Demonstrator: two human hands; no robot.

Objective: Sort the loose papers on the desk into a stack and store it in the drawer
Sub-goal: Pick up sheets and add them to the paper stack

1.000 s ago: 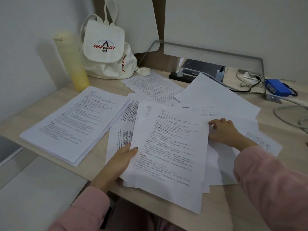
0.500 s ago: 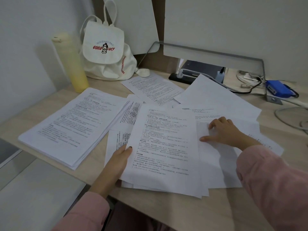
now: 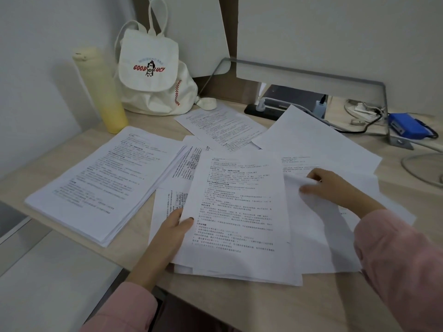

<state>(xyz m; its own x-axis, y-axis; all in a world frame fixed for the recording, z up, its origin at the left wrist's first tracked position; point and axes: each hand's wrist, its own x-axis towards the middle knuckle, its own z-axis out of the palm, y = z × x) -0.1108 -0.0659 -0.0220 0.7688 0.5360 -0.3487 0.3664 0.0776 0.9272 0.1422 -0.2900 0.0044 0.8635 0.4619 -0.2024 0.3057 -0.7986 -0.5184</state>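
Printed white papers lie spread over the wooden desk (image 3: 275, 305). A thick stack (image 3: 96, 185) sits at the left. My left hand (image 3: 172, 232) grips the left edge of a small bundle of printed sheets (image 3: 239, 212) in the middle, thumb on top. My right hand (image 3: 335, 188) pinches and lifts the curled corner of a blank sheet (image 3: 318, 231) lying to the right of that bundle. More loose sheets lie behind: a printed one (image 3: 220, 128) and a blank one (image 3: 316, 140). No drawer shows.
A yellow bottle (image 3: 100, 92) and a white "Good Luck" backpack (image 3: 153, 75) stand at the back left. A grey monitor stand (image 3: 311, 75), a black box, cables and a blue device (image 3: 405, 124) fill the back right. A white surface (image 3: 48, 283) lies below the desk's left edge.
The bundle in my left hand has been pulled back fully onto the desk and squared toward the left. My right hand went from pressing flat to pinching up a sheet's corner.
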